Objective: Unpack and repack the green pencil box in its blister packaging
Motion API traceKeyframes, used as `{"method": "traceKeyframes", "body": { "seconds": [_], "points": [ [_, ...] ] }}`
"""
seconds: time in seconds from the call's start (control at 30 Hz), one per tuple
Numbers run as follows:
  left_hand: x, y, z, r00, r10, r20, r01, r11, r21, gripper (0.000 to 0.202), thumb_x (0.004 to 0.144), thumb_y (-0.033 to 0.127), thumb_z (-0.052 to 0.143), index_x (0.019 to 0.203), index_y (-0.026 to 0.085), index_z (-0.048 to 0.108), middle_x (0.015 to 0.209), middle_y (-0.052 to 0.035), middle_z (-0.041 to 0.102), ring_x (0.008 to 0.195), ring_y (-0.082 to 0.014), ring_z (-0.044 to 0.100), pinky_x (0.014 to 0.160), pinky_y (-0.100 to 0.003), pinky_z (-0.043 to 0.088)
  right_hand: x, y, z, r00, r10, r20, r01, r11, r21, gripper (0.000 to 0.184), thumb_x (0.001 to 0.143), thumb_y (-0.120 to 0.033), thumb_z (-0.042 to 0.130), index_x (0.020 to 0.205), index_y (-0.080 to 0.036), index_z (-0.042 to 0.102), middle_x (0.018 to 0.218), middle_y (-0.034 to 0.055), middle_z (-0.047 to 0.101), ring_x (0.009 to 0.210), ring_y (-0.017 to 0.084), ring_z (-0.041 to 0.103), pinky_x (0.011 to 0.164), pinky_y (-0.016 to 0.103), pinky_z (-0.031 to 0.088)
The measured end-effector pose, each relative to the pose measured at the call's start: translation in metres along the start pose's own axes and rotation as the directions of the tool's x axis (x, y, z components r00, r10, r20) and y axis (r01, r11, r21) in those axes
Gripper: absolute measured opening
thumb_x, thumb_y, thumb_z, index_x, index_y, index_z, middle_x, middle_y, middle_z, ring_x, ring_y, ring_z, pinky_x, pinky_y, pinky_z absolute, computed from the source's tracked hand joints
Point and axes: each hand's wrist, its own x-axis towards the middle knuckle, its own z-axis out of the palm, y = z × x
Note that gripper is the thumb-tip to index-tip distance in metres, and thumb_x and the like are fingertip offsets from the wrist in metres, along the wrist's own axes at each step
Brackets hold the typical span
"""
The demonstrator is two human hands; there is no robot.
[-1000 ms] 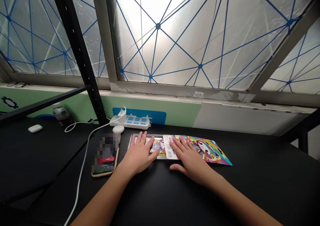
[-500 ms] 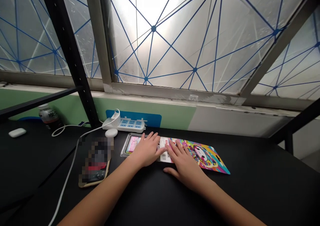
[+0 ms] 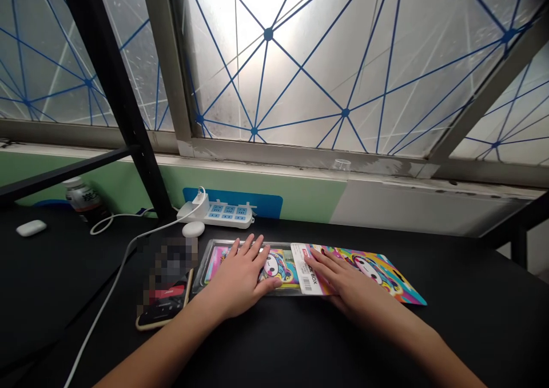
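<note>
A clear plastic tray (image 3: 201,273) lies on the black table with a pink piece and a colourful cartoon-printed piece (image 3: 283,265) inside. Across it, my left hand (image 3: 242,276) is spread flat, fingers apart, palm hiding part of the contents. A bright printed card (image 3: 397,276) with a cartoon face and a white barcode label overlaps the tray's right end and sticks out to the right. My right hand (image 3: 349,279) has its fingers laid over the card's top, with the thumb tucked at the front edge, mostly hidden.
Left of the tray lies a phone (image 3: 163,313), partly blurred out. Behind it are a white oval case (image 3: 193,229) and a power strip (image 3: 229,215) with a white cable (image 3: 115,279). A bottle (image 3: 83,199) stands by the black metal post (image 3: 115,90). Windows rise behind.
The card has slid right along with my right hand, uncovering more of the tray. My right thumb has drawn in to the card's front edge. My left hand has shifted slightly left.
</note>
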Motion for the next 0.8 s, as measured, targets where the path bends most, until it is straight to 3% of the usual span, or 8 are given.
{"method": "traceKeyframes", "body": {
  "seconds": [0.17,0.4,0.53,0.6,0.67,0.7,0.77,0.8],
  "points": [
    [-0.001,-0.004,0.000,1.000,0.012,-0.013,-0.012,0.999,-0.035,0.079,0.095,0.074,0.028,0.154,0.023,0.034,0.163,-0.0094,0.022,0.151,-0.0336,0.016,0.120,-0.058,0.016,0.000,0.010,0.014,0.998,-0.023,-0.062,0.020,0.999,-0.042,0.083,0.082,-0.004,0.043,0.155,-0.040,0.024,0.161,-0.0033,0.027,0.147,0.032,0.026,0.114,0.057,0.035],
    [-0.001,-0.005,-0.004,1.000,0.022,-0.002,-0.022,0.999,-0.037,0.080,0.095,0.074,0.026,0.154,0.021,0.035,0.162,-0.0104,0.023,0.151,-0.0333,0.017,0.120,-0.057,0.016,-0.031,0.040,0.041,0.977,-0.063,-0.204,0.041,0.993,-0.109,0.079,0.090,-0.004,0.034,0.155,-0.044,0.015,0.160,-0.0049,0.028,0.146,0.027,0.029,0.113,0.054,0.038],
    [-0.001,-0.006,-0.002,0.999,0.027,-0.021,-0.027,0.999,-0.040,0.076,0.096,0.072,0.029,0.154,0.024,0.036,0.162,-0.0091,0.024,0.151,-0.0326,0.019,0.120,-0.058,0.016,-0.060,0.055,0.037,0.901,0.028,-0.432,-0.080,0.991,-0.103,0.089,0.083,0.001,0.033,0.156,-0.045,0.009,0.162,-0.0048,0.027,0.144,0.027,0.035,0.112,0.057,0.041],
    [0.001,-0.006,0.000,0.999,0.019,-0.026,-0.020,0.999,-0.043,0.074,0.096,0.071,0.029,0.153,0.023,0.038,0.162,-0.0098,0.026,0.150,-0.0329,0.020,0.120,-0.058,0.017,-0.072,0.039,0.031,0.832,0.079,-0.550,-0.137,0.988,-0.065,0.087,0.085,-0.002,0.034,0.157,-0.043,0.009,0.164,-0.0038,0.023,0.144,0.030,0.036,0.112,0.058,0.040],
    [0.004,-0.004,0.002,0.999,0.003,-0.041,-0.005,0.999,-0.044,0.071,0.098,0.068,0.029,0.151,0.022,0.041,0.161,-0.0107,0.029,0.150,-0.0331,0.022,0.119,-0.059,0.018,-0.079,0.008,0.027,0.809,0.048,-0.586,-0.103,0.993,-0.060,0.080,0.089,-0.009,0.037,0.157,-0.043,0.013,0.163,-0.0040,0.023,0.143,0.032,0.037,0.113,0.058,0.038],
    [0.006,-0.003,0.003,0.999,-0.007,-0.052,0.004,0.999,-0.045,0.069,0.099,0.065,0.030,0.150,0.021,0.042,0.160,-0.0110,0.031,0.149,-0.0331,0.023,0.119,-0.058,0.018,-0.081,-0.011,0.029,0.825,0.000,-0.565,-0.052,0.996,-0.075,0.077,0.090,-0.011,0.037,0.157,-0.043,0.014,0.162,-0.0044,0.025,0.142,0.032,0.039,0.112,0.056,0.040],
    [0.012,0.001,0.005,0.997,-0.024,-0.078,0.020,0.998,-0.053,0.061,0.101,0.057,0.032,0.148,0.020,0.045,0.159,-0.0116,0.034,0.149,-0.0323,0.026,0.119,-0.058,0.020,-0.080,-0.049,0.038,0.904,-0.142,-0.404,0.112,0.989,-0.097,0.073,0.094,-0.017,0.040,0.157,-0.043,0.014,0.158,-0.0041,0.032,0.138,0.032,0.044,0.108,0.051,0.046],
    [0.015,0.003,0.006,0.995,-0.031,-0.093,0.025,0.998,-0.065,0.057,0.102,0.052,0.033,0.146,0.019,0.048,0.158,-0.0121,0.037,0.148,-0.0316,0.027,0.119,-0.057,0.020,-0.077,-0.066,0.046,0.914,-0.242,-0.325,0.220,0.970,-0.105,0.072,0.095,-0.023,0.043,0.157,-0.042,0.013,0.155,-0.0028,0.038,0.134,0.032,0.049,0.103,0.049,0.050]
  ]
}}
